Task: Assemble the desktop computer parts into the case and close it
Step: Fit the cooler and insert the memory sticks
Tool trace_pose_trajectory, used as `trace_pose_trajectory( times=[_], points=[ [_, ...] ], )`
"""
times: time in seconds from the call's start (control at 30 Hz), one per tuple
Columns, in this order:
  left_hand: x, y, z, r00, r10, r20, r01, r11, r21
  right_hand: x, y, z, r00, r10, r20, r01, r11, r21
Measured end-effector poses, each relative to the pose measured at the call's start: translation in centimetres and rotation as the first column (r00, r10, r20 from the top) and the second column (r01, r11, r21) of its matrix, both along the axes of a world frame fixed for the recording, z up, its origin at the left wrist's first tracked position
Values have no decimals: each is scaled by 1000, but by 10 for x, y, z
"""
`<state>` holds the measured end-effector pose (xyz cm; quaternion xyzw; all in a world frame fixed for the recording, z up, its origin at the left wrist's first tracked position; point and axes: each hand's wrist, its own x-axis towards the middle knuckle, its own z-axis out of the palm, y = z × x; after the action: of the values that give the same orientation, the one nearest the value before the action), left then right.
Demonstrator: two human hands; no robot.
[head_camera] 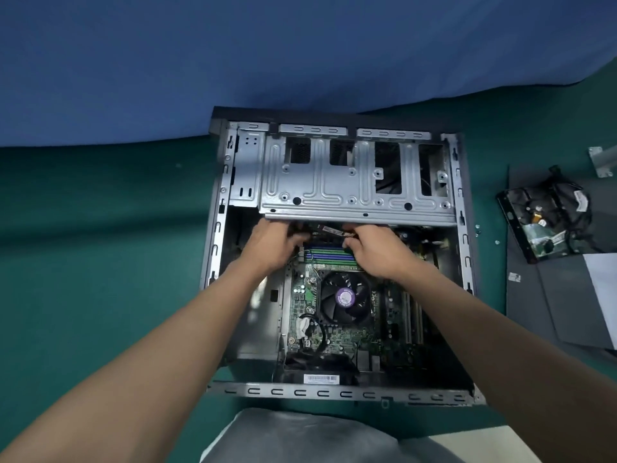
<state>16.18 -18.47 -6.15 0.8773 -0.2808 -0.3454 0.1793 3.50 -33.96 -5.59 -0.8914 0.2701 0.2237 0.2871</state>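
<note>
An open desktop case [220, 208] lies on its side on the green table. Inside sits the motherboard [337, 335] with a black CPU fan [345, 297] and blue and green memory slots [329, 253]. A silver drive cage [354, 182] spans the far half of the case. My left hand [273, 243] and my right hand [375, 250] both reach under the cage's near edge. Together they pinch the two ends of a thin dark memory stick [330, 230] held level above the slots. The fingertips are partly hidden by the cage.
A hard drive with black cables [547, 225] lies on a dark side panel [541, 305] to the right of the case. Small screws [477, 228] lie beside it. A metal bracket [602, 160] sits at the far right. A blue wall stands behind the table.
</note>
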Motion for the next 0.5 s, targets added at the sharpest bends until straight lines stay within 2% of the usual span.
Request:
trace_pose_trajectory(
  times=[0.1, 0.27, 0.37, 0.43, 0.5],
  points=[
    [-2, 3, -5, 980, -50, 194, 36, 996, 78, 0, -2, -1, 999, 41, -33, -42, 998, -42],
    [-10, 0, -8, 965, -9, 264, -8, 998, 63, 3, 4, -1, 996, 92, -5, -92, 995, -46],
    [-9, 0, -9, 979, 96, 177, -108, 992, 59, 6, 7, -5, 998, 69, -15, -69, 997, -40],
    [-8, 0, -12, 976, 215, 36, -218, 971, 94, 8, 7, -9, 999, 49, -22, -50, 998, -32],
    [-8, 0, -16, 932, 338, -128, -324, 939, 115, 9, 6, -13, 999, 41, -24, -41, 999, -19]
  ],
)
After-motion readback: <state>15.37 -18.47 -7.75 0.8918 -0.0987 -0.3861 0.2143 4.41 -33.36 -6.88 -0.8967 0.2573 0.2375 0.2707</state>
